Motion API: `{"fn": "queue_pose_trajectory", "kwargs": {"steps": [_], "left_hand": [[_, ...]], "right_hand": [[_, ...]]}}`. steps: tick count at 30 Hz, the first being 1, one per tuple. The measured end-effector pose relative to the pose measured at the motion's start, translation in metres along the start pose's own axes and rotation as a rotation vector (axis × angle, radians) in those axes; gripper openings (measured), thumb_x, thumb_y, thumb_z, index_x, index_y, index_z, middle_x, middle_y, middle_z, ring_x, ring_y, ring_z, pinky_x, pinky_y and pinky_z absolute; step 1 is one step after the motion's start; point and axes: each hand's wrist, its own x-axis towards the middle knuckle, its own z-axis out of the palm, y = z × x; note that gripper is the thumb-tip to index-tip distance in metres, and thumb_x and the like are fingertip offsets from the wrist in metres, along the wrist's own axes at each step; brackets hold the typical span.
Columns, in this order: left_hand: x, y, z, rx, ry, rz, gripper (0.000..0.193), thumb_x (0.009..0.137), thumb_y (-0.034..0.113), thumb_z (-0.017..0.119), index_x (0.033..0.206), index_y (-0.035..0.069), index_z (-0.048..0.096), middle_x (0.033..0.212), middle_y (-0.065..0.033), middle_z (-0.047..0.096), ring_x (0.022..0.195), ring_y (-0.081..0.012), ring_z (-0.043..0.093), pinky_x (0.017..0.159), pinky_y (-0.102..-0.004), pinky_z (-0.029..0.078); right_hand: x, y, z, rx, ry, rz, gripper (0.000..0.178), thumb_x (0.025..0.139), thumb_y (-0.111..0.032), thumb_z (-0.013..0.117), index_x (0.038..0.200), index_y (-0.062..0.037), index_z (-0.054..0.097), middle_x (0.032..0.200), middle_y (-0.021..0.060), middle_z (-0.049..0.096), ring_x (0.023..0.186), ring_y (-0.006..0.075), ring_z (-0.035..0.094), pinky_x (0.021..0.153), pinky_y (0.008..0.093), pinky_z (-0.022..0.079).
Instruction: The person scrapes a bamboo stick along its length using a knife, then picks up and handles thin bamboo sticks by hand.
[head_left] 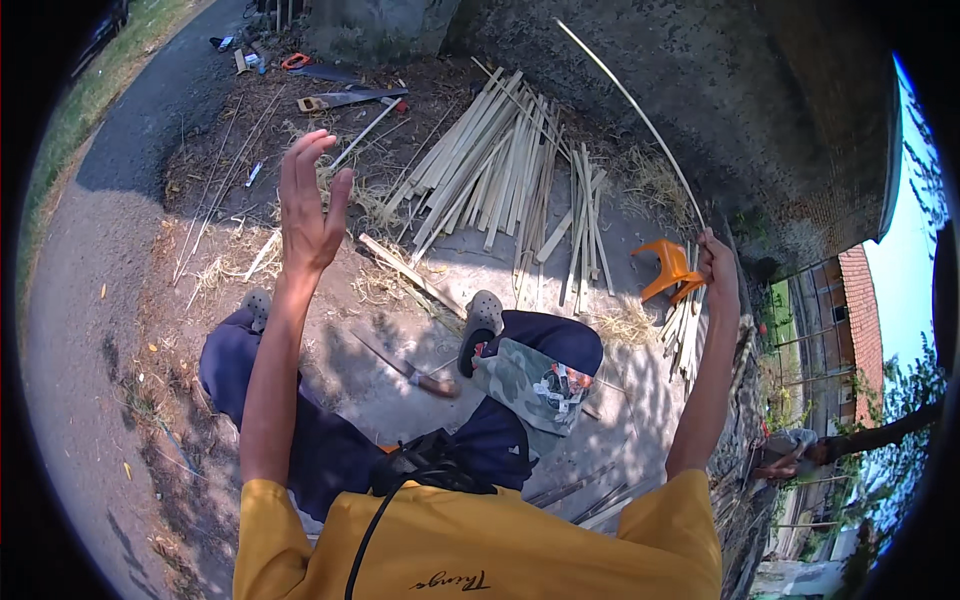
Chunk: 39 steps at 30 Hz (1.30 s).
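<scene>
My left hand (312, 218) is raised on the left with its fingers stretched up and the thumb apart; nothing is in it. On the right, my right hand (720, 268) is closed round the lower end of a long, thin, pale strip of bamboo or wood (640, 112). The strip rises from the fist and bends up and to the left. Below, a knife with a brown handle (436, 385) lies on the ground between my legs. A camouflage cloth (520, 380) is spread over my right leg.
A pile of pale strips (490, 165) lies ahead. An orange plastic stool (664, 270) stands beside my right hand. A handsaw (352, 98) and an orange-handled saw (296, 62) lie at the far left. A wall (700, 80) rises behind the pile.
</scene>
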Motion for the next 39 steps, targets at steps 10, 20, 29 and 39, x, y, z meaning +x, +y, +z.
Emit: {"fn": "queue_pose_trajectory", "kwargs": {"steps": [10,20,29,39], "left_hand": [[-0.011,0.026,0.019,0.077,-0.168,0.065,0.053,0.091,0.032,0.070,0.134,0.008,0.050,0.141,-0.0150,0.048,0.131,-0.0342,0.046,0.109,-0.0453,0.036],[-0.041,-0.012,0.008,0.199,-0.514,0.099,0.042,0.096,0.027,0.064,0.134,0.015,0.053,0.124,-0.0076,0.059,0.123,-0.0255,0.053,0.107,-0.0457,0.029],[-0.048,-0.080,-0.050,0.380,-0.460,-0.386,0.020,0.094,0.014,0.062,0.108,0.002,0.069,0.095,-0.0190,0.070,0.086,-0.0369,0.067,0.075,-0.0424,0.051],[-0.057,-0.086,-0.038,0.409,-0.525,-0.514,0.017,0.095,0.015,0.064,0.102,0.002,0.072,0.074,-0.0195,0.066,0.067,-0.0381,0.064,0.065,-0.0443,0.050]], "right_hand": [[-0.037,0.031,0.096,-0.815,-0.233,-0.361,0.035,0.101,-0.029,0.057,0.081,-0.0030,0.068,0.054,-0.0028,0.042,0.048,0.0076,0.038,0.049,0.0296,0.027],[-0.027,-0.047,0.269,-0.654,-0.626,-0.665,0.027,0.096,-0.026,0.065,0.088,-0.0020,0.073,0.060,0.0051,0.059,0.053,0.0113,0.049,0.054,0.0303,0.040],[-0.034,0.097,0.435,-0.392,-0.229,-1.041,0.015,0.083,-0.007,0.068,0.097,-0.0092,0.065,0.096,0.0073,0.065,0.095,0.0277,0.062,0.087,0.0381,0.044],[-0.174,0.454,0.473,-1.266,-0.988,0.020,0.076,0.071,-0.053,0.082,0.121,-0.0029,0.055,0.116,0.0199,0.068,0.110,0.0375,0.066,0.096,0.0481,0.052]]}}
